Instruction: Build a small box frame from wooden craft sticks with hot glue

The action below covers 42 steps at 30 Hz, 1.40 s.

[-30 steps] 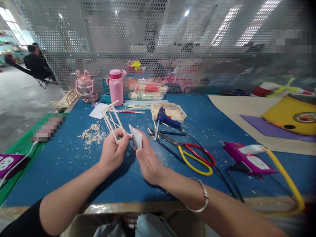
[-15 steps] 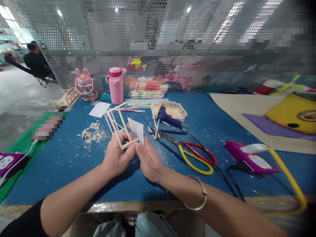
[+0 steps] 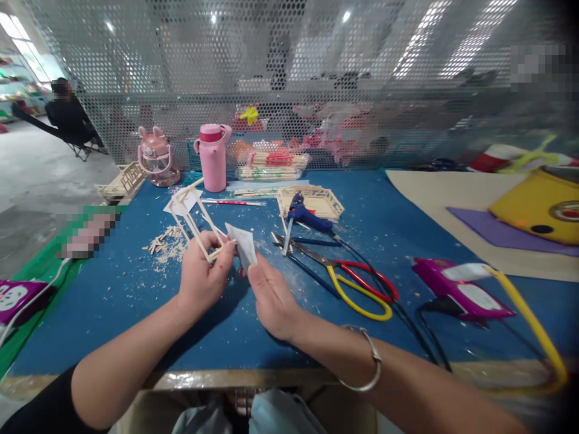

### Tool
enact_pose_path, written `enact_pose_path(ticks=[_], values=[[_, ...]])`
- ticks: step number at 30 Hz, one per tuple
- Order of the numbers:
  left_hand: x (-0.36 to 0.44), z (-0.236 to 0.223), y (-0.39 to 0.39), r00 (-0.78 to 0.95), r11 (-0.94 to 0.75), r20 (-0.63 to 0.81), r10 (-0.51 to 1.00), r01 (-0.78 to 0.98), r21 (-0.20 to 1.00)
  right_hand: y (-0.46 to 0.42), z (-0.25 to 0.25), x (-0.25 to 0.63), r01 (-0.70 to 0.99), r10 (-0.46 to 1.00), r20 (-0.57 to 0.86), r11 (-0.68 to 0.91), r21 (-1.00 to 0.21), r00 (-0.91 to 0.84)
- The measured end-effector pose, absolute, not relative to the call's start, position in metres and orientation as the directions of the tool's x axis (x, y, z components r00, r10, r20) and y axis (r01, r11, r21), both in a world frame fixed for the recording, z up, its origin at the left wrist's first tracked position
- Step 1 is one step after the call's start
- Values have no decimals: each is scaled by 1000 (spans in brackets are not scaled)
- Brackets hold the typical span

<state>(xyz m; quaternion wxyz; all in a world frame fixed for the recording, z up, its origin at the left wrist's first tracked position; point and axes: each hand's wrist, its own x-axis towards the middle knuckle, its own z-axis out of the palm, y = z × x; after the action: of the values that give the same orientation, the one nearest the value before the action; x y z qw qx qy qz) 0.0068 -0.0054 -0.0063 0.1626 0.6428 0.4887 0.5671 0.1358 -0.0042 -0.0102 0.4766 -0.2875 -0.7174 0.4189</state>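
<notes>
My left hand is closed around the lower end of a small open frame of pale wooden sticks, which leans up and to the left above the table. Between the thumb and fingers of my right hand is a folded grey-white piece of sandpaper, possibly plain paper. Its left edge is close to the frame's lower corner; whether they touch is hard to see. Cut stick ends and crumbs lie beyond my left hand. A blue glue gun rests to the right, behind scissors with red and yellow handles.
A pink thermos and a pink-lidded bottle stand at the back, near bagged sticks. A wooden stick tray sits behind the glue gun. At right lie a purple power strip and a yellow pouch. Perforated metal screens the far side.
My left hand and the stick frame have moved left and tipped further over. The paper in my right hand has shifted slightly left and down, apart from my left palm.
</notes>
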Motion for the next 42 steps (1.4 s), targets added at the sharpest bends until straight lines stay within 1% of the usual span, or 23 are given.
enact_pose_path(ticks=[4,8,12,14,16,17,21,25,26,29,30,34,35,38,40,42], values=[[7,-6,-7,-16,-500,581,813,489,714,-5,-10,136,7,826,433,467,-884,-361],[7,-5,-8,-80,-487,618,782,541,686,-4,-12,136,5,802,457,497,-868,-384],[5,-6,-7,29,-564,662,749,553,613,-3,-13,137,-15,791,483,516,-856,-376],[4,-8,-6,-23,-539,666,746,567,623,-3,-13,137,6,784,491,532,-846,-379],[3,-10,-5,-111,-487,649,753,571,662,-3,-13,138,23,774,496,547,-837,-393],[3,-10,-5,-122,-478,641,758,564,673,-3,-13,138,23,770,497,551,-834,-400],[5,-12,-5,5,-540,632,775,524,658,-3,-15,140,6,764,515,561,-828,-389],[4,-11,-4,-92,-496,635,767,543,677,-3,-15,140,20,747,528,584,-811,-403],[3,-12,-4,-85,-506,639,764,536,676,-3,-14,140,15,743,535,590,-807,-402],[3,-14,-5,30,-583,655,755,488,649,-4,-13,140,-22,729,561,603,-798,-392],[4,-15,-5,44,-593,657,753,476,649,-4,-13,140,-33,727,566,603,-797,-389],[5,-15,-6,-60,-559,658,751,473,681,-5,-11,139,-59,738,554,580,-813,-384],[5,-14,-7,-53,-575,676,735,480,663,-6,-11,138,-73,741,549,569,-819,-388],[6,-12,-8,55,-649,733,679,511,563,-6,-11,137,-118,749,533,534,-837,-394],[6,-11,-8,42,-636,732,680,530,560,-6,-11,136,-112,756,524,526,-843,-392],[6,-11,-7,-24,-595,722,692,546,589,-7,-11,136,-86,759,516,529,-844,-397]])
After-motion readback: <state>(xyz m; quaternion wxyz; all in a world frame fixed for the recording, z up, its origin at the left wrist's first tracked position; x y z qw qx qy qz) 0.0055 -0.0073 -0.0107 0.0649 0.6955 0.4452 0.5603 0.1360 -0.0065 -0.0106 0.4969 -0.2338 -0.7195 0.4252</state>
